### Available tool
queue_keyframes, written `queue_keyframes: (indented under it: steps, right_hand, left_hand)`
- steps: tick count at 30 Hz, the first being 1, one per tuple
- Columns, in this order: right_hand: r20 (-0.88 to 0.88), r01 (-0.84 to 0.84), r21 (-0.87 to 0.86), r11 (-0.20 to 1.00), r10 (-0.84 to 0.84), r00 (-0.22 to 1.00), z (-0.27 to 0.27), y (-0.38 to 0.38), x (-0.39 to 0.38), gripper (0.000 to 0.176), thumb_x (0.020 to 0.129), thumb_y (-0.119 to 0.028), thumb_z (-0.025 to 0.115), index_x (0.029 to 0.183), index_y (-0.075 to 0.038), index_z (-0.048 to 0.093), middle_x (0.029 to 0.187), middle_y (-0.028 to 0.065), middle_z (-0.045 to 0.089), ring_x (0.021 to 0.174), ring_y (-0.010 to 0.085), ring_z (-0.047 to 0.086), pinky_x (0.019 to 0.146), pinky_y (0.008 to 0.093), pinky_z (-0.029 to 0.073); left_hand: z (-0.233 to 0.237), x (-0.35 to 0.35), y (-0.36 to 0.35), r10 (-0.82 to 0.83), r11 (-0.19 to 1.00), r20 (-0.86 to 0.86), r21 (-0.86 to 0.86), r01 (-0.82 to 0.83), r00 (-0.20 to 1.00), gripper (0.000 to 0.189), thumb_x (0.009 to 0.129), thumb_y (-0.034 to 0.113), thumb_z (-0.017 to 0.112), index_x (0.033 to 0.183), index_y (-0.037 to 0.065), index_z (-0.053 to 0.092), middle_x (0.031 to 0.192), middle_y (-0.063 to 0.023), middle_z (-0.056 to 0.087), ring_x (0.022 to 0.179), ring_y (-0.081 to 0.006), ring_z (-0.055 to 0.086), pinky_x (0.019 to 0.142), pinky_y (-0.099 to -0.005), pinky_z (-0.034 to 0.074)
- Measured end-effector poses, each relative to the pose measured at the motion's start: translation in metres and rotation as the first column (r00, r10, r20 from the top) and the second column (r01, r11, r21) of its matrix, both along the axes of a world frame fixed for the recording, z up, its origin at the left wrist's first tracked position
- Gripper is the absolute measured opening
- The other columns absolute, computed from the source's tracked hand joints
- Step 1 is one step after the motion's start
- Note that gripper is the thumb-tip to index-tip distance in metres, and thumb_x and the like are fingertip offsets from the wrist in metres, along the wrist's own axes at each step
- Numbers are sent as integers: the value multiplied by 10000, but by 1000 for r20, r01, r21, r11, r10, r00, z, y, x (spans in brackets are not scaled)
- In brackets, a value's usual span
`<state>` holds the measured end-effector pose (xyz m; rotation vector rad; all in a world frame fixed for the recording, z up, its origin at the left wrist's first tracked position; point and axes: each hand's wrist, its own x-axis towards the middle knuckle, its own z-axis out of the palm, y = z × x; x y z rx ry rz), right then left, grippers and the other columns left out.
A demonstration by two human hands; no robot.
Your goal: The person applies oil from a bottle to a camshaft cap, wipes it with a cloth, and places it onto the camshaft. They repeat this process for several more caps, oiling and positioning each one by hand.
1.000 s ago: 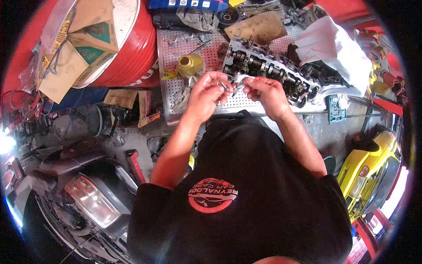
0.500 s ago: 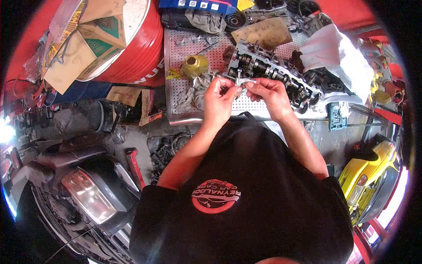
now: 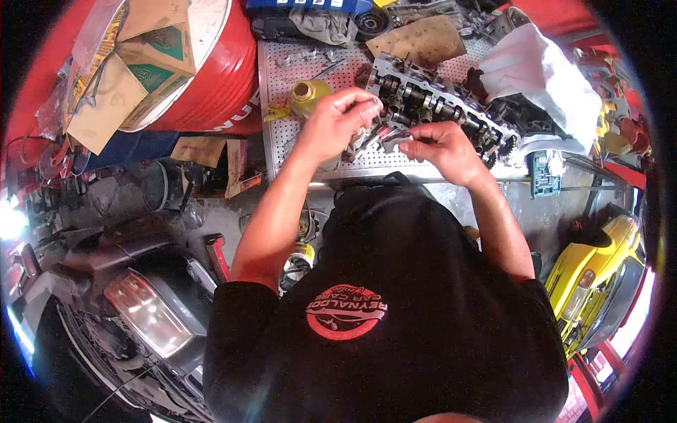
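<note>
My left hand [image 3: 340,123] is raised near the yellow bottle, its thumb and fingers pinched together. What sits at those fingertips is too small to make out. A small silver metal part [image 3: 393,144] is between the thumb and fingers of my right hand [image 3: 446,151], just over the table's front edge. Right behind both hands lies a cylinder head [image 3: 441,106] with its camshafts showing, set at a slant. Below my left hand, a crumpled grey rag [image 3: 328,163] is partly hidden.
The perforated metal table [image 3: 278,77] also carries a yellow plastic bottle [image 3: 310,92], a brown cardboard sheet [image 3: 416,40] and a white cloth [image 3: 536,77]. A red drum [image 3: 233,77] stands at left. A teal tool case [image 3: 544,175] is by the table's right front.
My hands have come apart. The left moved up and leftward; the right dropped slightly, keeping the silver part that both hands touched before. The view has shifted a little.
</note>
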<state>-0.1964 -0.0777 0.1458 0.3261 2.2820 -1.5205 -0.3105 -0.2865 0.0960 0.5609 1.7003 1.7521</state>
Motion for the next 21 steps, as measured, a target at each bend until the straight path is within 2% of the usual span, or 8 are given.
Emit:
queue_keyframes:
  steps: [4,7,11,14,21]
  right_hand:
    - [31,81,-82,993,-78,996,-2,2,6,235,921,-185,714,1030,23,728,795,17,679,734,74,583,691,252,482]
    - [34,148,-149,978,-144,989,-15,7,10,280,903,-242,734,1030,8,738,781,46,697,736,87,626,702,268,507]
    - [20,136,-126,983,-135,991,-13,9,10,287,905,-250,739,1036,5,737,823,52,707,768,92,624,732,274,504]
    - [-9,111,-81,991,-112,994,-14,9,8,296,900,-248,743,1068,-5,734,857,69,717,777,108,625,745,290,507]
    - [-93,37,42,998,-33,995,-1,-1,0,310,890,-224,745,1116,-13,721,897,124,729,790,122,624,761,314,514]
  left_hand:
    - [-15,-10,-1,-97,968,278,251,26,956,210,996,212,618,1091,32,674,793,13,625,684,-57,538,603,-210,405]
    - [-25,-8,1,-151,932,358,361,13,921,246,1006,211,591,1151,21,648,864,-22,648,756,-106,582,649,-252,436]
    - [-36,-8,3,-220,888,411,461,6,885,265,1010,198,576,1188,9,629,920,-48,654,817,-143,605,691,-280,454]
    - [-37,-8,2,-230,896,412,443,27,882,271,1010,201,576,1190,5,629,936,-54,662,827,-140,610,700,-277,452]
    - [-19,-4,-1,-186,966,174,210,149,967,219,1003,169,597,1137,7,656,881,-38,678,780,-100,612,696,-247,482]
